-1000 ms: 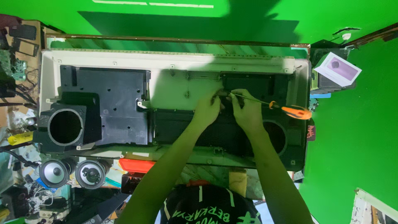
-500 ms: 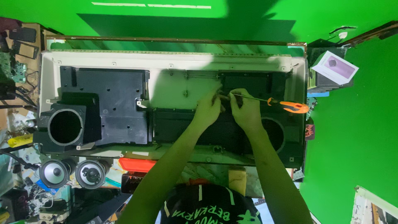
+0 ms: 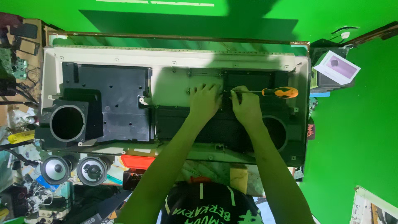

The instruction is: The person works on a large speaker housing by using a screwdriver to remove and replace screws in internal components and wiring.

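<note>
Fingers of the right hand [image 3: 246, 105] are curled and pinched around the dark shaft of a screwdriver [image 3: 265, 92], near its tip. The left hand [image 3: 204, 101] is laid flat just beside it, fingers spread and pressed on the black plastic panel [image 3: 182, 124]. The screwdriver is held low over the right half of the large open casing [image 3: 166, 58], its long axis running across the view: orange handle [image 3: 280, 92] towards the right edge, tip towards the left, close to the left fingertips. A slip may be judged the main risk, since the grip sits far from the handle; the tip could skid into the left hand or scratch the panel. Whether the tip is seated in a screw cannot be told. Two round speakers [image 3: 74, 170] lie well apart on the cluttered tabletop [image 3: 25, 124].
</note>
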